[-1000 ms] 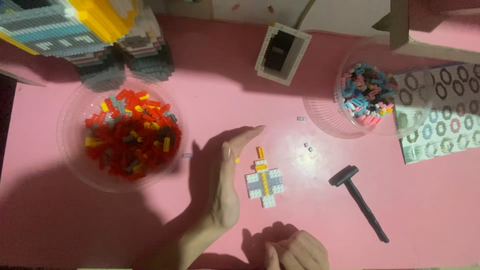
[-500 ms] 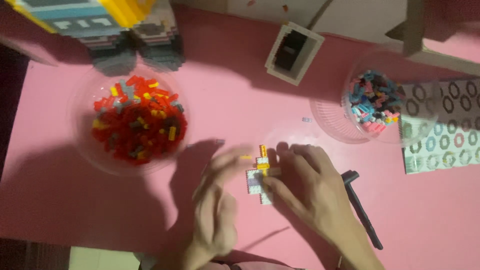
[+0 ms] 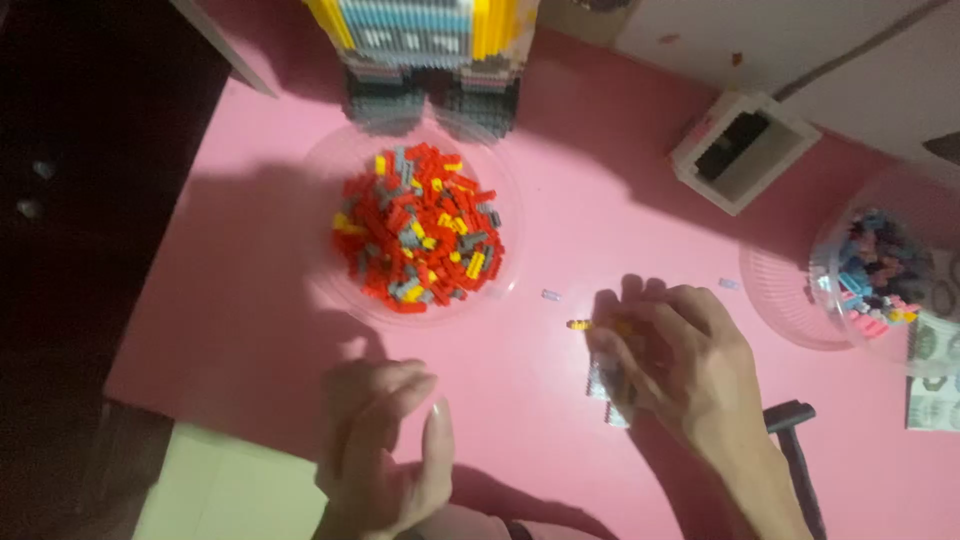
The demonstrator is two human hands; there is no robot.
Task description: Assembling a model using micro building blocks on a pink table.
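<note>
My right hand point(image 3: 690, 370) lies over a small grey and white brick build point(image 3: 603, 392) on the pink table point(image 3: 580, 190), its fingers curled onto it and hiding most of it. A thin yellow piece point(image 3: 578, 324) sticks out just left of the fingertips. My left hand point(image 3: 385, 455) rests near the table's front edge, fingers loosely bent and together, with nothing seen in it. It is well apart from the build.
A clear bowl point(image 3: 322, 170) of red, yellow and grey bricks stands back left. A second clear bowl point(image 3: 775, 300) with pink, blue and dark bricks is at right. A black tool point(image 3: 797, 450), a white box point(image 3: 745, 150), a large brick model point(image 3: 420, 40) and a patterned sheet point(image 3: 935, 375) are around.
My right hand came up from the front edge onto the small build and covers it. My left hand drew back toward the table's front edge. The view shifted to the left.
</note>
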